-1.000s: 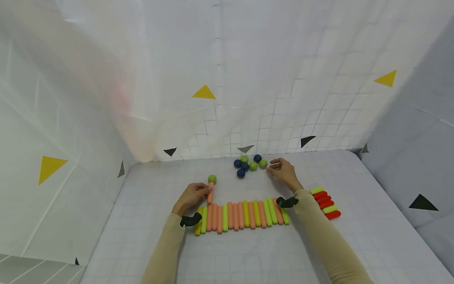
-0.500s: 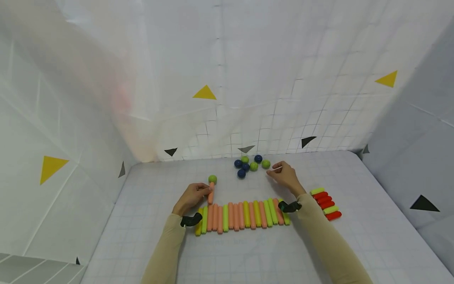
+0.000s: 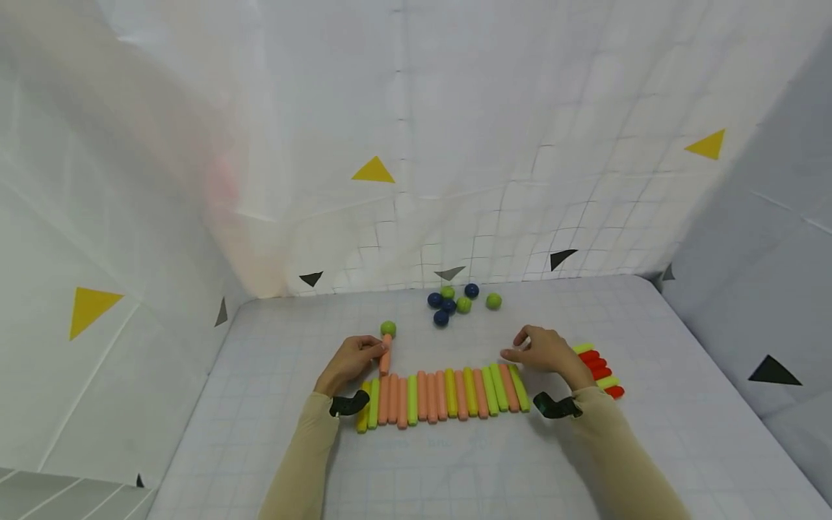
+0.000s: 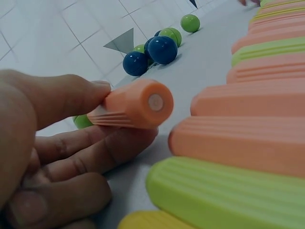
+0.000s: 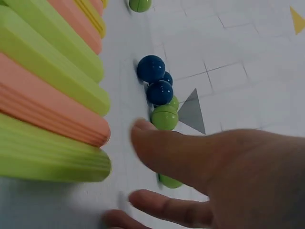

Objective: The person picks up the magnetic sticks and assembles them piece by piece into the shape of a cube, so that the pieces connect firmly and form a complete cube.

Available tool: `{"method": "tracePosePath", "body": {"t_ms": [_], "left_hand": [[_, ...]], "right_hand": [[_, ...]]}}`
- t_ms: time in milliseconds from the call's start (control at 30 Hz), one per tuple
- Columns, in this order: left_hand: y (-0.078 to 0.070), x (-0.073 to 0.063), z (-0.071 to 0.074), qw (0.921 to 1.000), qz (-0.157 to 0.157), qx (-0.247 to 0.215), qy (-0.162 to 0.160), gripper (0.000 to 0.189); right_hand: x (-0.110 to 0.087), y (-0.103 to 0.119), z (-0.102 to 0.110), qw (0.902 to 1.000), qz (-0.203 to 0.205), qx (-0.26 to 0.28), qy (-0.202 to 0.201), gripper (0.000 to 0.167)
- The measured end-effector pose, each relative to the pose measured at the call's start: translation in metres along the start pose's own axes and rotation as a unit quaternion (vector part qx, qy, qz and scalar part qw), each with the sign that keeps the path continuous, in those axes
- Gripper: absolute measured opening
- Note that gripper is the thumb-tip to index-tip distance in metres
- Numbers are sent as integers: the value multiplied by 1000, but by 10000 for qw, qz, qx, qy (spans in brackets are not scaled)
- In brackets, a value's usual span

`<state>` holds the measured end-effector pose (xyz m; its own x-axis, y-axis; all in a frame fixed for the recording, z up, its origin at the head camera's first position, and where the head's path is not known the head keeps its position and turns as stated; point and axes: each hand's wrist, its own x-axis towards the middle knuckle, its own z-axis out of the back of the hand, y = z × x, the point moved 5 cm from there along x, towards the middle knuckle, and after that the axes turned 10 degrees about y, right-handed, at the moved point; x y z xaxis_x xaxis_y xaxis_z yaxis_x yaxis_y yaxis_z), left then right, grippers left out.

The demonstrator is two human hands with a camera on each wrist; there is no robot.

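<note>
My left hand (image 3: 351, 359) pinches a peach magnetic building stick (image 3: 386, 355) between thumb and fingers. A green ball (image 3: 388, 328) sits at the far end of that stick. In the left wrist view, the near end of the stick (image 4: 138, 102) shows a round pale disc. My right hand (image 3: 544, 349) holds nothing, its fingers loosely bent beside the right end of a row of sticks (image 3: 432, 396). That row mixes peach, lime and yellow sticks lying side by side. In the right wrist view, the thumb (image 5: 176, 152) overlaps the balls behind it.
Several dark blue and green balls (image 3: 441, 318) cluster near the back wall, with a lone green ball (image 3: 494, 301) just right of them. Red and lime sticks (image 3: 598, 365) lie to the right, partly behind the right wrist. White walls surround the table (image 3: 455, 477).
My right hand has drawn back from the balls, toward me and to the right. One green ball has shifted right, apart from the cluster. The left hand and its stick stay put.
</note>
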<state>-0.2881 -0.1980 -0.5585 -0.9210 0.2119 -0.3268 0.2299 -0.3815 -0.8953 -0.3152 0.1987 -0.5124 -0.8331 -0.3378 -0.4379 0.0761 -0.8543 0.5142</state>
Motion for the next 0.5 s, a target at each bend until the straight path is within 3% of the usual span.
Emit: {"method": "tracePosePath", "body": {"t_ms": [200, 500], "left_hand": [[0, -1, 2, 9999, 142, -9, -24, 33], [0, -1, 0, 9999, 108, -77, -20, 33]], "right_hand": [[-13, -3, -14, 9987, 124, 84, 483, 54], [-14, -6, -18, 9971, 441, 158, 594, 41]]}}
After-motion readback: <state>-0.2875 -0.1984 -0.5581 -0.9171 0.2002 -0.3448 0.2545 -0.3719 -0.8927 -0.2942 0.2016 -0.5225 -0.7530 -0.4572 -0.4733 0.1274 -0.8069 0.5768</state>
